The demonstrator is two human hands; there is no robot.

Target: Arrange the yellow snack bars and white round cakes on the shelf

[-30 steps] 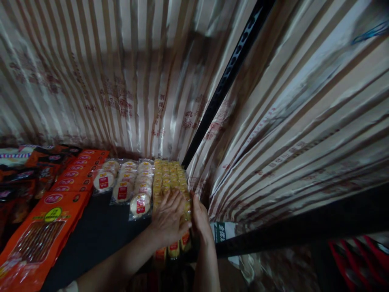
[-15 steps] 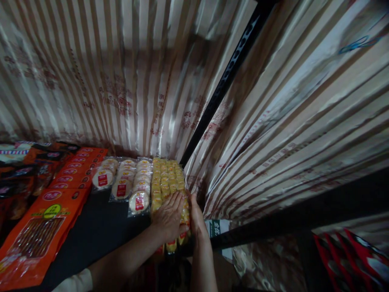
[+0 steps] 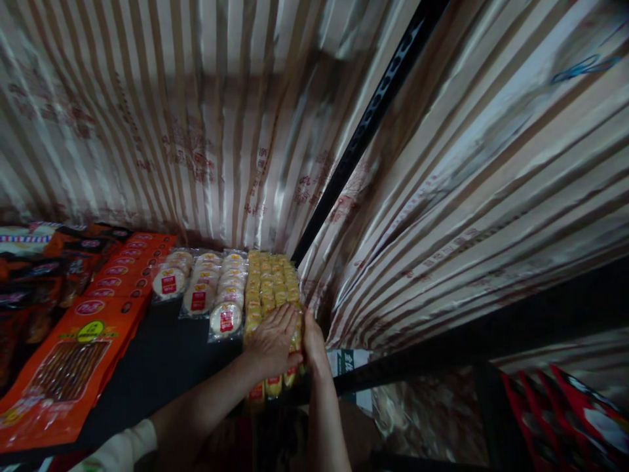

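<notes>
Rows of small yellow-wrapped snack packets point(image 3: 268, 278) stand at the right end of a dark shelf point(image 3: 162, 367). My left hand point(image 3: 275, 341) lies flat on top of them, fingers stretched out and pointing away from me. Against their right side rests my right hand point(image 3: 313, 337), seen edge-on, with its fingers extended and partly hidden. Red-marked front ends of the packets show below my left hand. Just left of them are clear packs of round pale crackers point(image 3: 227, 319) with red labels, in three rows.
Orange snack bags point(image 3: 73, 367) overlap in a row at the left, beside darker bags point(image 3: 34, 282). A black metal post point(image 3: 354, 147) rises at the corner, with striped sheeting point(image 3: 236, 98) behind. Red packages point(image 3: 555, 413) sit at the lower right.
My view has shifted slightly, so the front goods sit a little higher in the picture. Both hands stay against the yellow packets, with little movement.
</notes>
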